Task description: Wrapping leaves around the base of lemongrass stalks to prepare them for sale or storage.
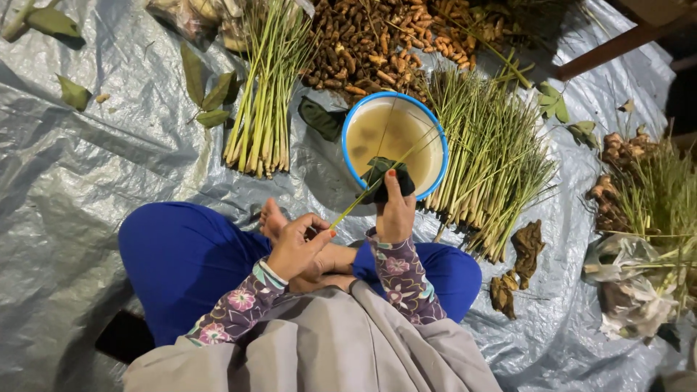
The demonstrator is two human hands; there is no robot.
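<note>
The left hand is pinched on a lemongrass stalk pointing to two o'clock. The right hand clamps a dark wet cloth at the six o'clock rim of the blue-rimmed basin.

You sat on a grey tarp. Around the basin on it lay stalk bundles, roots behind, leaves left, bags far right.
</note>
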